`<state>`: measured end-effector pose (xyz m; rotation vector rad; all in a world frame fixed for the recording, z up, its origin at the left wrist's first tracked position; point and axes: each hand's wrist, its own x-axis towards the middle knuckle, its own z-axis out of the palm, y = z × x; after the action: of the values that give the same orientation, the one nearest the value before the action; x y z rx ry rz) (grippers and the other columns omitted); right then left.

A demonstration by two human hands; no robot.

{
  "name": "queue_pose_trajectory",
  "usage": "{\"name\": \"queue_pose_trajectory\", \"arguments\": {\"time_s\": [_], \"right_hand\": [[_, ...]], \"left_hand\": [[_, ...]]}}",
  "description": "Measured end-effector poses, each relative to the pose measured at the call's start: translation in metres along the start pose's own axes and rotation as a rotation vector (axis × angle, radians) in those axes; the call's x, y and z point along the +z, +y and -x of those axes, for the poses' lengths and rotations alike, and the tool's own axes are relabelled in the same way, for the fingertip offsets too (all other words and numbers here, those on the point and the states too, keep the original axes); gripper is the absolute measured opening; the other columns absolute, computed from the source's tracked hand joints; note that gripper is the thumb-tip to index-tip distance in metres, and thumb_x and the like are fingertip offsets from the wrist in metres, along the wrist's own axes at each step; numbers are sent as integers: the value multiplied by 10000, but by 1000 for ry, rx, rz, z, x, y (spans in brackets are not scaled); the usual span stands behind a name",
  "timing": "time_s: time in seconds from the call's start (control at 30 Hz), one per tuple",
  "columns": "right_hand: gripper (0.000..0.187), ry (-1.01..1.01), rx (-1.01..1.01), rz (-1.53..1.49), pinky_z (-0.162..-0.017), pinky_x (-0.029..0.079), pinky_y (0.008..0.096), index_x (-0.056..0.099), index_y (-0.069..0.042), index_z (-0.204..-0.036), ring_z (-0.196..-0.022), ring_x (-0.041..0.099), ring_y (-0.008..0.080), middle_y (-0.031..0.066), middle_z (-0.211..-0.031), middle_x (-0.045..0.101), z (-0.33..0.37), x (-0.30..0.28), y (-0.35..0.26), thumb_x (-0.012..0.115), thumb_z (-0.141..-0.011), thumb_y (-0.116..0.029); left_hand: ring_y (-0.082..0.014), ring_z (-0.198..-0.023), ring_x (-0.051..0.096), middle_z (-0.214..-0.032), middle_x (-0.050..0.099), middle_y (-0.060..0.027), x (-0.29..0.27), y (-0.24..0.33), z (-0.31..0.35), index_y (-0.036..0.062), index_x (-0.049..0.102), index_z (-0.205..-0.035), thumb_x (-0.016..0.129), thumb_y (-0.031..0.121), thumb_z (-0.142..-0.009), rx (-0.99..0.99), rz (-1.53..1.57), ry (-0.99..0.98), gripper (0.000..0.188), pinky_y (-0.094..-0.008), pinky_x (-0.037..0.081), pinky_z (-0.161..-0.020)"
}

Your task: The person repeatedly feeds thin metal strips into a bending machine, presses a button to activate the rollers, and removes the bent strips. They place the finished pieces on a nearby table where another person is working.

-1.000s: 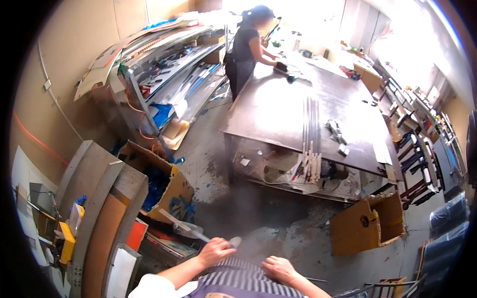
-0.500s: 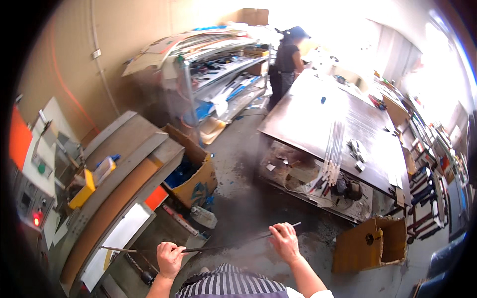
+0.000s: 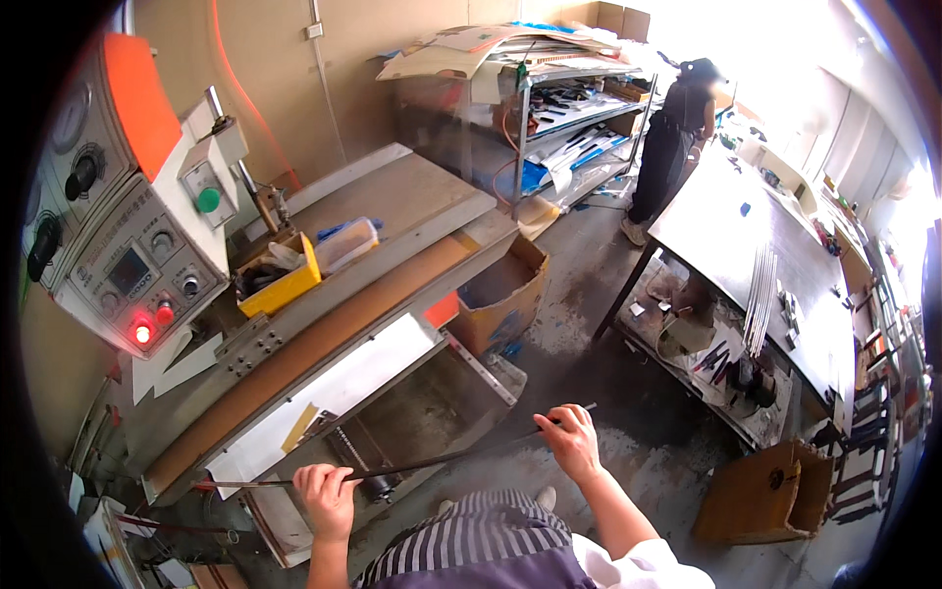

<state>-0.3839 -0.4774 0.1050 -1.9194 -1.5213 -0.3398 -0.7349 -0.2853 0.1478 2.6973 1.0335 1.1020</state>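
Low in the frame, the left hand (image 3: 327, 499) and right hand (image 3: 569, 441) each close around a long thin dark rod (image 3: 442, 460), beside the machine (image 3: 324, 324).

A grey concrete floor (image 3: 589, 294), stained and dusty, spreads out ahead of the hands. Up and to the left of them stands a machine with a control panel (image 3: 137, 265) carrying knobs and lit red buttons, topped by an orange cover (image 3: 137, 98). A yellow bin (image 3: 285, 285) sits on its long metal bed (image 3: 392, 206). Behind it rises a tan wall (image 3: 373, 69). An open cardboard box (image 3: 505, 294) rests on the floor just beyond the bed. Farther off, a metal shelf rack (image 3: 569, 118) is piled with cardboard sheets. To the right runs a long dark table (image 3: 746, 236), where another person (image 3: 672, 137) stands at its far end. Bright daylight floods in from the upper right.
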Motion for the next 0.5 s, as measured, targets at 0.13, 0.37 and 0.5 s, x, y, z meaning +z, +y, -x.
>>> {"name": "queue_pose_trajectory", "arguments": {"time_s": [0.13, 0.37, 0.5], "right_hand": [[343, -8, -40, -78, -862, 475, 390, 699, -124, -1035, -955, 590, 242, 33, -955, 602, -24, 39, -56, 732, -694, -104], [354, -72, -90, -173, -818, 471, 413, 708, -97, -1021, -929, 578, 282, 63, -964, 606, -52, 64, -102, 780, -674, -99], [353, -124, -134, -254, -805, 488, 379, 706, -86, -995, -907, 597, 265, 48, -917, 608, -67, 74, -110, 767, -649, -60]], "left_hand": [[-251, -810, 534, -791, 514, -29, -39, -53, 14, 100, 668, -811, 786, 54, -605, -71, -54, 50, 242, -419, 387, -828], [-264, -834, 541, -808, 556, -37, -81, -92, 24, 98, 677, -800, 803, 92, -611, -136, -136, 78, 227, -410, 409, -814], [-248, -825, 556, -789, 558, -25, -89, -103, 33, 103, 688, -804, 808, 105, -604, -160, -182, 118, 233, -398, 396, -816]]}}
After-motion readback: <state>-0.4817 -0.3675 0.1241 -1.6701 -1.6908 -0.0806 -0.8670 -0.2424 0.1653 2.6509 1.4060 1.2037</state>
